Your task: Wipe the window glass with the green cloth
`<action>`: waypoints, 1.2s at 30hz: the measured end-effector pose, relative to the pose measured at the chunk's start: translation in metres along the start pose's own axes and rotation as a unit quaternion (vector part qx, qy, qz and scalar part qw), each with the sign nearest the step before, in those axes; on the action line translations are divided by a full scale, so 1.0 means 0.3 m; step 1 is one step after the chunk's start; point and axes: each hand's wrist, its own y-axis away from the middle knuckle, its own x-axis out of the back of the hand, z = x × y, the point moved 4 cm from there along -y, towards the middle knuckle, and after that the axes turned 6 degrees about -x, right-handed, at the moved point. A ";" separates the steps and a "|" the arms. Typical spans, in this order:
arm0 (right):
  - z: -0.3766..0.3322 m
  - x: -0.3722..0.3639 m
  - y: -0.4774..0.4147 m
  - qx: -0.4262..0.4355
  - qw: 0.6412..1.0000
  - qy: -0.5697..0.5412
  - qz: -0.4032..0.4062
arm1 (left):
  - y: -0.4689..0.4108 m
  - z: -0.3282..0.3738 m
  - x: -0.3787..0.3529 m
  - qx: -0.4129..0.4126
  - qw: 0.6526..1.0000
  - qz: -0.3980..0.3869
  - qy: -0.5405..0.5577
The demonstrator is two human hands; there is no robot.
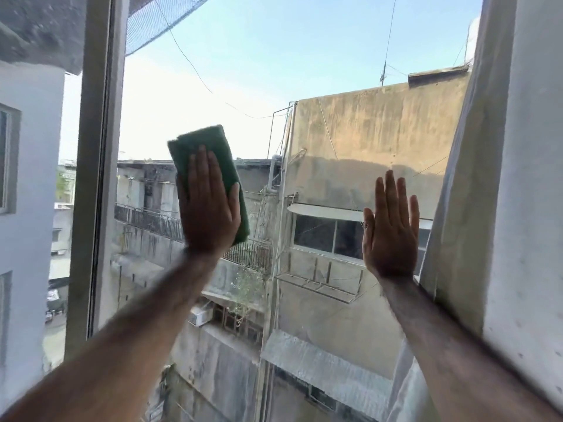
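Glass [304, 71] fronts rooftops; left hand [208, 205] flattens green cloth [210, 147] against it.

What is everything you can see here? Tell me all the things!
cloth: one, green, flat on the glass, left of middle
window glass: one pane, clear, fills the middle
window frame: one upright bar, grey, left of the glass
curtain: one, white, right edge
wall: one, white, far right
building: one, tan, outside beyond the glass
net: one, dark, top left outside
left hand: one, flat on the cloth
right hand: one, open and empty, fingers up, near the curtain
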 end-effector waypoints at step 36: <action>-0.005 0.005 -0.006 -0.005 1.000 0.009 -0.020 | -0.032 0.446 -0.062 -0.223 0.972 0.017 0.070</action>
